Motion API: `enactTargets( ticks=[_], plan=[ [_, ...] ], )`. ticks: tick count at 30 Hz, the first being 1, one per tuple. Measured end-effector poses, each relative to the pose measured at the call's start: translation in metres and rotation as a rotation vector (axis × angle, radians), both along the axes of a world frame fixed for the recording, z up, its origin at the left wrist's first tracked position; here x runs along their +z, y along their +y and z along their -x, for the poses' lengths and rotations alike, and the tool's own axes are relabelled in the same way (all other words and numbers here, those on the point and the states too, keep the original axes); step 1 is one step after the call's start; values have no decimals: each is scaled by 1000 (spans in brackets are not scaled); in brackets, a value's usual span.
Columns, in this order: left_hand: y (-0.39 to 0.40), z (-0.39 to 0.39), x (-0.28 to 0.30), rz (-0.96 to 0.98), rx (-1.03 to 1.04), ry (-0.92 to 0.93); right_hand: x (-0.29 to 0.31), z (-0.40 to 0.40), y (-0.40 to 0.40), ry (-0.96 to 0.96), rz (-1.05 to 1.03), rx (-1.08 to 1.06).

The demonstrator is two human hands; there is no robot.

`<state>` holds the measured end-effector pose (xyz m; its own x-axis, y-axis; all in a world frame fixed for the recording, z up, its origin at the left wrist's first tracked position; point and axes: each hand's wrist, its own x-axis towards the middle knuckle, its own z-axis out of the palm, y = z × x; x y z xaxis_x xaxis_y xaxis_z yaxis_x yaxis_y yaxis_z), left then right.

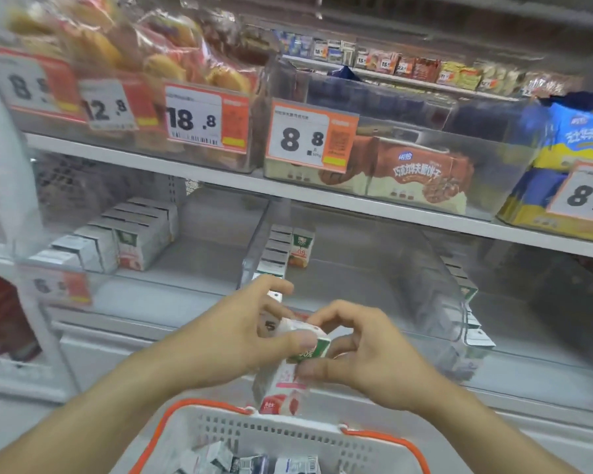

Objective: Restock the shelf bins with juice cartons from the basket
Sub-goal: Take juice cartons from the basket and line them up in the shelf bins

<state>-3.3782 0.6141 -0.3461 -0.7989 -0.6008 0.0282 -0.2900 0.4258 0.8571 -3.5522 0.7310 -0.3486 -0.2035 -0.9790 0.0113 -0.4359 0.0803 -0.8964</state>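
Holding a small juice carton between them, both hands sit just above the basket and in front of the lower shelf bins. The left hand clamps its thumb across the green top of the carton, while the right hand pinches it from the other side with curled fingers.

The carton looks like a light, stiff paperboard brick: rigid along its edges, likely to dent if squeezed on the broad faces, and probably a little slick where the print is glossy. I judge that the safest hold is across the narrow sides near the middle, thumb opposite fingers, leaving the bottom free to slide into a row.

Its print is blurred: a green band at the top, white and pink below, red fruit near the base. No brand can be read.

More cartons lie loose in the white basket with orange handles. Ahead, a clear middle bin holds a single file of matching cartons along its left wall; the left bin is fuller, and a right bin holds another row.

On the shelf above, price tags read 18.8 and 8.8, with 12.8 further left. A biscuit box carries Chinese lettering too soft to read.
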Motion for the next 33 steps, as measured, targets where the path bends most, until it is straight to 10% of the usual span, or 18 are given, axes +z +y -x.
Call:
enactTargets(
  ticks=[5,10,24,33],
  plan=[
    [-65,-59,13,95,296,176,3,-55,-61,-117,155,-64],
    [-144,-130,-19,568,618,-61,10,-113,-141,-75,360,-190],
    [-189,-150,-80,798,637,-356,-40,-163,-347,546,-37,-107],
    [-182,-151,-80,864,563,-262,-25,-150,-322,530,59,-125]
  ],
)
